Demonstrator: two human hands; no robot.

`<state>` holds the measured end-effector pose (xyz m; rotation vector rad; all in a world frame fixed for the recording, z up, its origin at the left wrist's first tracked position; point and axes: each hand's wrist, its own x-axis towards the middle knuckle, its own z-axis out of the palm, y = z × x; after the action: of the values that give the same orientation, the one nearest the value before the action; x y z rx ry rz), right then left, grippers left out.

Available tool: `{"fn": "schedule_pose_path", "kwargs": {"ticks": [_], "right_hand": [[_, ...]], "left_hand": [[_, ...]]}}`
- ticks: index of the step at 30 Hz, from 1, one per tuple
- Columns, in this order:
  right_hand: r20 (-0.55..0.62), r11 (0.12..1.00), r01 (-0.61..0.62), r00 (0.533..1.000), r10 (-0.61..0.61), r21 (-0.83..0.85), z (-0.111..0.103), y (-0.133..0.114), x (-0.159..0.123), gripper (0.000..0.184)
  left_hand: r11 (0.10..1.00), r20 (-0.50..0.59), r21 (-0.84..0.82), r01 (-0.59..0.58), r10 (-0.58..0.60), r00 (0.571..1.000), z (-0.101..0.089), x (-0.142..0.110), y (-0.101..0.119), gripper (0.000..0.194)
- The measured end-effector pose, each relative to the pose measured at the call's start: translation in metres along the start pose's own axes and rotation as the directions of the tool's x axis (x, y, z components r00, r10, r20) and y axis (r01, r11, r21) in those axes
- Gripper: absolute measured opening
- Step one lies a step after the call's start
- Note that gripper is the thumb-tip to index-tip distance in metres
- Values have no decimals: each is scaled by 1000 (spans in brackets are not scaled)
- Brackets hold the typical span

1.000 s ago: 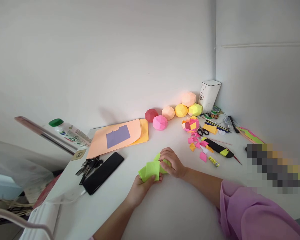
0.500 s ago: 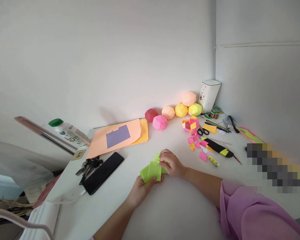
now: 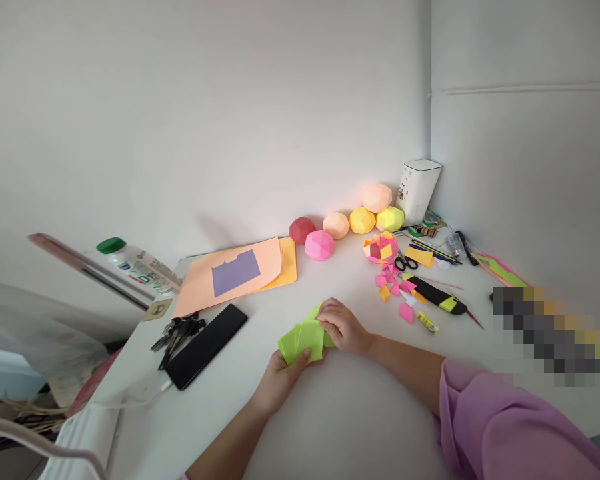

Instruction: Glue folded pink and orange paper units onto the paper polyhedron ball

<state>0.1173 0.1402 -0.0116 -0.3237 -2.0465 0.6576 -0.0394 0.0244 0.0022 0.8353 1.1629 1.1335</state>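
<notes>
Folded lime-green paper (image 3: pixel 307 339) is held above the white table, near the middle of the view. My left hand (image 3: pixel 283 377) grips its lower edge, the thumb lying on top and the fingers underneath. At the upper right of the paper, my right hand (image 3: pixel 345 328) pinches it with bent fingers. Part of the paper is hidden behind the right hand. Faceted paper balls stand along the wall, among them a pink ball (image 3: pixel 319 245) and a dark red ball (image 3: pixel 303 231). A partly built multicoloured ball (image 3: pixel 381 249) has openings in its top.
Scissors (image 3: pixel 406 263), small pink paper pieces (image 3: pixel 406 313) and a black cutter case (image 3: pixel 435 295) lie to the right. Leftward are a black phone (image 3: pixel 207 347), keys (image 3: pixel 180 333), peach paper sheets (image 3: pixel 195 287) and a green-capped bottle (image 3: pixel 140 263). A white box (image 3: pixel 420 190) stands in the corner.
The left thumb has slid slightly up over the green paper, whose upper layers have shifted and fanned a little. Both hands stay in nearly the same place.
</notes>
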Motion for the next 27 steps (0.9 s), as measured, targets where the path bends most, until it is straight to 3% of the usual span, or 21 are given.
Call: {"fn": "schedule_pose_path", "kwargs": {"ticks": [5,9,17,21,27], "right_hand": [[-2,1000,10,1000,-10,-24,-1,-2,-1,22],[-105,994,-94,991,88,-56,-1,-3,-1,23],[-365,928,-360,880,305,-92,-3,8,-3,20],[-389,915,-397,856,340,-74,-3,9,-4,19],[-372,921,-382,868,328,-77,-5,4,-2,18]], "left_hand": [[996,-1,-93,13,-13,1000,0,0,0,40],[985,2,-175,5,-4,1000,1,1,2,35],[880,-228,-474,3,-127,965,-5,8,5,21],[871,-224,-491,12,-139,965,-5,7,6,17],[869,-186,-495,22,-130,974,-2,6,8,22]]}}
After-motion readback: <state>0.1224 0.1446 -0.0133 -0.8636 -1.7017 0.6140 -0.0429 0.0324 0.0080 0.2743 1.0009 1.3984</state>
